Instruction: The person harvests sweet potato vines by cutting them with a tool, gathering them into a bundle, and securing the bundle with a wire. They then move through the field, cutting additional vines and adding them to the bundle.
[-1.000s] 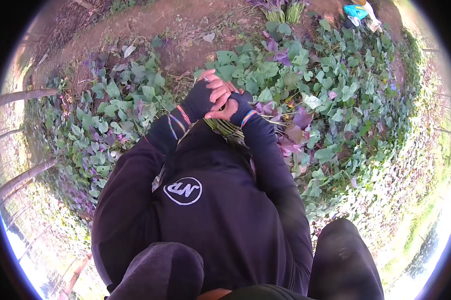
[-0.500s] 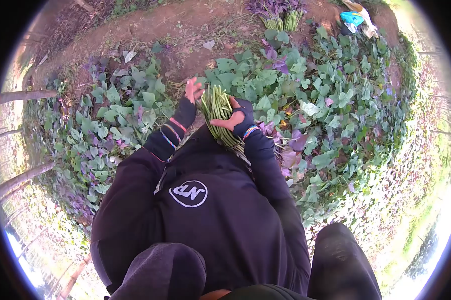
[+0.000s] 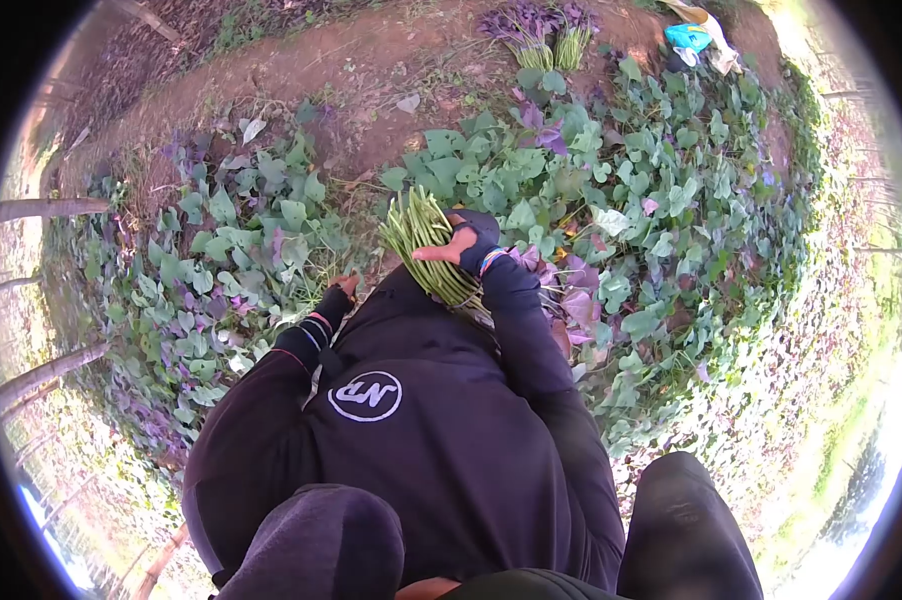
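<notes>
My right hand (image 3: pixel 461 245), in a dark fingerless sleeve with coloured bands at the wrist, is wrapped round a thick bundle of green stems (image 3: pixel 408 232). The thumb lies across the front of the bundle, whose cut ends fan out up and to the left. Purple leaves (image 3: pixel 578 290) show on the far side of my right wrist, apparently the bundle's leafy end. My left hand (image 3: pixel 344 287) is lower, apart from the bundle, beside my dark clothing and close to the leaves. Its fingers look curled in; anything within them is hidden.
Low green leafy vines (image 3: pixel 661 200) spread on both sides, with bare brown soil (image 3: pixel 361 110) ahead. Tied-looking bunches with purple leaves (image 3: pixel 551 38) lie on the soil at the back. A blue and white bag (image 3: pixel 689 40) lies at upper right. Thin trunks (image 3: pixel 51 208) stand at left.
My left hand has left the bundle's side, moving down and left toward my lap, and its spread fingers have curled. My right hand keeps its grip; the bundle tilts more to the left.
</notes>
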### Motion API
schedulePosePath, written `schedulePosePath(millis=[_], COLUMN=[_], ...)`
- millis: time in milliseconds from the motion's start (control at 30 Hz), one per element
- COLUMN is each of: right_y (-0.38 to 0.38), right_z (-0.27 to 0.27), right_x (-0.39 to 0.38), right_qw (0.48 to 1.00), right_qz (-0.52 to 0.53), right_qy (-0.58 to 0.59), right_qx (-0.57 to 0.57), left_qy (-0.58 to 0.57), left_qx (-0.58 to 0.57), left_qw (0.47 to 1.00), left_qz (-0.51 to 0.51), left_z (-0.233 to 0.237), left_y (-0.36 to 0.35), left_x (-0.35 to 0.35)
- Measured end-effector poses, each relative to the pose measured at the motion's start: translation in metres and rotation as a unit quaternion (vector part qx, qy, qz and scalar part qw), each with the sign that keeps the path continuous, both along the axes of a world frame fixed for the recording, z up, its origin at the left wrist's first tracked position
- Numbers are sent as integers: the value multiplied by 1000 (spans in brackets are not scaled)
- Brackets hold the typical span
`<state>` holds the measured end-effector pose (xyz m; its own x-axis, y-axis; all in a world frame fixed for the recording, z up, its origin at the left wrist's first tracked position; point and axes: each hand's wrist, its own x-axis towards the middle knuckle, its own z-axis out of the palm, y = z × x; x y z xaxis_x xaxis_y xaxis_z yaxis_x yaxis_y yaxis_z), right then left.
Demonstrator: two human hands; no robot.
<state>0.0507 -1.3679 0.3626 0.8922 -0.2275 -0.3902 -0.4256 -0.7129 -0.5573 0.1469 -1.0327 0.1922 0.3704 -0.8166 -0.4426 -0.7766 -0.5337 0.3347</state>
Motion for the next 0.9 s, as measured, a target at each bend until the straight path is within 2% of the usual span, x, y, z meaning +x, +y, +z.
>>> schedulePosePath(millis=[33,67,100,133,167,200,267,300,367,400,467,533,600,667,733,800,833,867,900], right_y=[0,3,7,8,7,7,11,12,14,16,21,26,30,27,24,21,22,20,21], right_z=[1,5,26,36,51,63,67,69,80,84,88,92,98,94,80,72,76,84,83], right_x=[1,1,2,3,5,7,6,6,7,7,9,13,13,13,2,1,0,5,7], right_qw=[998,991,993,995,996,996,996,996,996,995,994,993,989,989,994,996,995,993,993], right_qz=[-16,-32,-38,-29,-10,10,-2,-18,-19,-20,-12,-4,6,0,-26,-41,-34,-29,-27], right_qy=[26,53,56,44,65,85,74,62,68,77,96,113,147,150,102,75,98,113,110], right_qx=[59,120,100,90,66,39,47,54,55,56,48,37,31,9,5,11,-2,-20,-22], left_qy=[-52,97,243,359,464,462,359,194,68,68,25,-17,-90,74,-5,-12,48,110,108], left_qx=[-247,-226,-198,-192,-183,-183,-173,-181,-271,-270,-256,-274,-113,126,115,49,-122,-113,-116], left_qw=[964,949,902,819,710,709,836,908,929,930,953,951,979,972,959,947,947,922,922], left_qz=[88,195,298,404,497,501,377,324,242,242,159,142,140,185,260,319,293,353,354], left_z=[40,32,20,59,115,126,142,185,263,286,313,295,222,162,153,171,158,130,130], left_y=[-10,-14,-18,-38,-63,-64,-68,-78,-100,-111,-128,-124,-81,3,51,32,31,23,5], left_x=[-10,-2,10,16,24,33,48,40,23,16,1,-1,11,28,18,12,18,26,40])
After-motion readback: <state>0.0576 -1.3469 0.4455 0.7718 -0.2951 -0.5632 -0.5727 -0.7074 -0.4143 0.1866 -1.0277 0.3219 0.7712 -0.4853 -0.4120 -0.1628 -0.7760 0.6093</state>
